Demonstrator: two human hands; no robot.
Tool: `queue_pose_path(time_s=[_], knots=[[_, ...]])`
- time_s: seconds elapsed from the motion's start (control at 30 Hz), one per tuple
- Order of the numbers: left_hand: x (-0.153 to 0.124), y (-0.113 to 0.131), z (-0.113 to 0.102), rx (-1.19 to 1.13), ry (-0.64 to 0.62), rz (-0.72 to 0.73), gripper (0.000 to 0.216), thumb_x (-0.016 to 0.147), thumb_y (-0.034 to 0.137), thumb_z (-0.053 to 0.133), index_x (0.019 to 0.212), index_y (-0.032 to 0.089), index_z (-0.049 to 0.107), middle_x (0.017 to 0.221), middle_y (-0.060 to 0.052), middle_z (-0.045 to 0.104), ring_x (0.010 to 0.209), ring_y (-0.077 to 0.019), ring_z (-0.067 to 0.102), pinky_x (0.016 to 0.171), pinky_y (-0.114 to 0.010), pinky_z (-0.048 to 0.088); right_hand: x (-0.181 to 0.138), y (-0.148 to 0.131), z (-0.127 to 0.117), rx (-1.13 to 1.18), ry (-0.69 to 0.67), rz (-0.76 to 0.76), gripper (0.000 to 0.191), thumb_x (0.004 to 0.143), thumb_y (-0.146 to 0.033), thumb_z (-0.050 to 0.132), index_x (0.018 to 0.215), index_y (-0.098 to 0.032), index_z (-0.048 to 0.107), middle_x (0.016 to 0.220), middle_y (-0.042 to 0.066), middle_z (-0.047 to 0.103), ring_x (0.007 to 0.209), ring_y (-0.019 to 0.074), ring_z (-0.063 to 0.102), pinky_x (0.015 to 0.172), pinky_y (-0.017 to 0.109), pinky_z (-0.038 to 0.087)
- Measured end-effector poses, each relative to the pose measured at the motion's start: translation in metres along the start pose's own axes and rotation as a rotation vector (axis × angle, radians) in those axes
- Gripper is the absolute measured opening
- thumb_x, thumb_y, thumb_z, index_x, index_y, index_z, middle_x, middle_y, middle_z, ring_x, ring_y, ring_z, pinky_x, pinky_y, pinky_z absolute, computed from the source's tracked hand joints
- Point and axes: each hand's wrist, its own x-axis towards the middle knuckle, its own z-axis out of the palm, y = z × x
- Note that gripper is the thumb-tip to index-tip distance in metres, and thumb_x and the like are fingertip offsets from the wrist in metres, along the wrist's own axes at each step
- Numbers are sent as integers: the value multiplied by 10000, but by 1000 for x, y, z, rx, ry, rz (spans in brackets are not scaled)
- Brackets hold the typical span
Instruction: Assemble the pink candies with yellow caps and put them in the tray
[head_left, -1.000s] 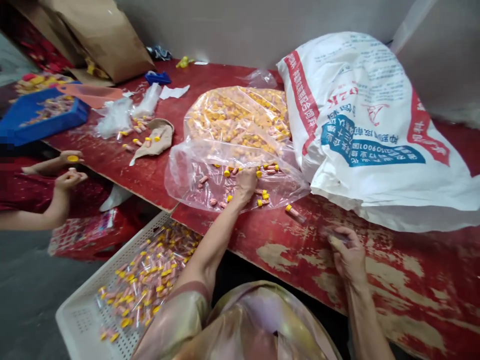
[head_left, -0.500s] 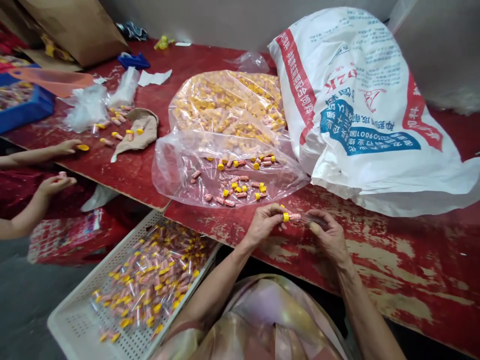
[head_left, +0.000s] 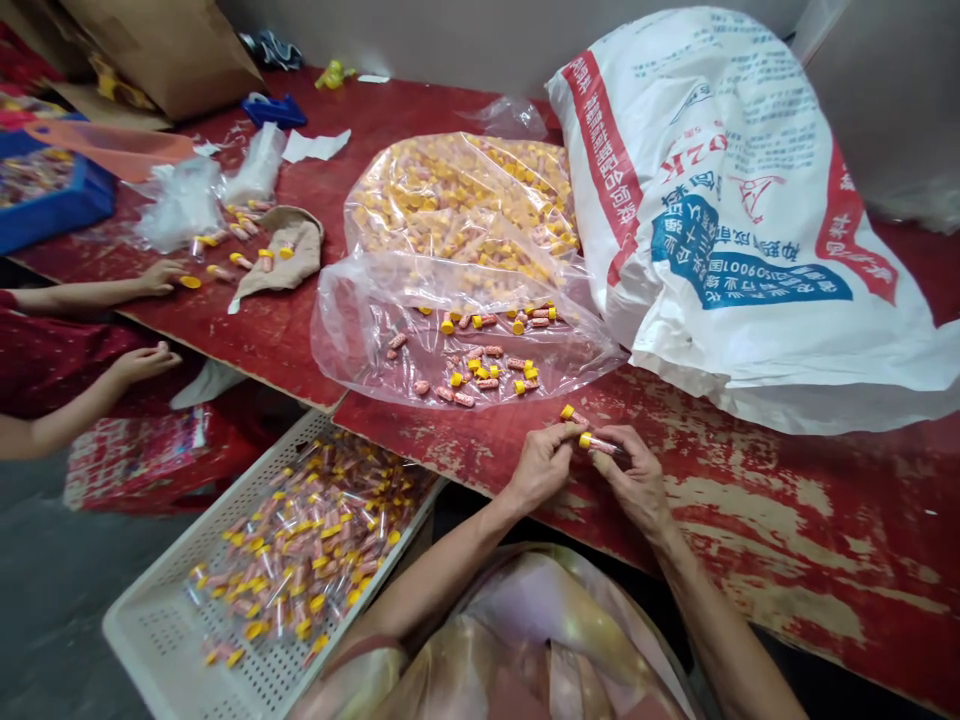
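Observation:
A small clear tube with a yellow cap and pink contents [head_left: 600,444] lies between my two hands. My right hand [head_left: 637,485] pinches the tube's clear body between thumb and fingers. My left hand [head_left: 541,466] is closed, its fingertips pressed at the yellow cap end. Just beyond the left fingertips is another yellow-capped pink piece [head_left: 574,414]; whether it rests on the table or touches the fingers I cannot tell. Ahead, a large clear plastic bag [head_left: 360,345] holds many yellow-capped pink pieces, with several loose near its mouth.
A white perforated crate [head_left: 154,625] of capped tubes sits below the red table [head_left: 750,520] at left. A big white printed sack [head_left: 750,200] stands at right. Another person's hands [head_left: 146,362] work at left, near a cloth [head_left: 300,255] and a blue tray [head_left: 82,205].
The clear tube now covers the pink piece up to its yellow cap; before, the two were apart or partly joined. My right hand moved left. The other person's hands shifted right.

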Motion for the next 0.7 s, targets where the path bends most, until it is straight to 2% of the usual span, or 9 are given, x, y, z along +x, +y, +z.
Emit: queue_pose_path(time_s=[0.13, 0.2, 0.3, 0.43, 0.6, 0.7], knots=[[-4, 6, -1, -414, -101, -229, 357, 667, 144, 545, 985, 153, 709, 924, -56, 711, 804, -169, 660, 792, -301, 524, 1, 5, -3, 511, 95, 316, 304, 697, -371, 760, 934, -214, 653, 788, 2, 592, 599, 89, 533, 573, 219, 487], [-5, 8, 1, -496, -92, -269, 325, 679, 172, 601, 985, 145, 706, 949, -64, 701, 769, -155, 655, 748, -280, 527, 2, 5, -6, 651, 90, 412, 325, 655, -363, 795, 911, -211, 666, 763, -6, 579, 571, 79, 514, 549, 217, 489], [-7, 8, 4, -476, -64, -236, 270, 740, 287, 668, 967, 146, 706, 946, -66, 689, 726, -130, 637, 708, -255, 521, 0, 3, -12, 729, 69, 469, 329, 628, -339, 818, 894, -204, 679, 733, -10, 555, 574, 77, 499, 541, 217, 490], [-7, 9, 7, -583, -84, -250, 379, 742, 430, 705, 987, 144, 663, 852, -54, 673, 684, -126, 635, 678, -260, 520, -2, 2, -15, 784, 57, 472, 322, 641, -343, 812, 897, -202, 677, 699, -12, 539, 574, 76, 481, 538, 214, 474], [-8, 7, 10, -629, -62, -333, 394, 702, 492, 722, 789, 136, 576, 638, 7, 590, 536, -101, 580, 549, -223, 480, -4, 1, -14, 781, 19, 478, 310, 661, -348, 794, 901, -203, 663, 620, -15, 511, 571, 89, 478, 534, 211, 449], [-5, 6, 3, -547, -20, -306, 358, 726, 472, 689, 796, 157, 533, 606, 37, 539, 489, -80, 522, 496, -196, 427, -5, 1, -15, 766, 31, 473, 303, 666, -346, 788, 901, -204, 661, 622, -13, 517, 571, 88, 475, 549, 216, 455]])
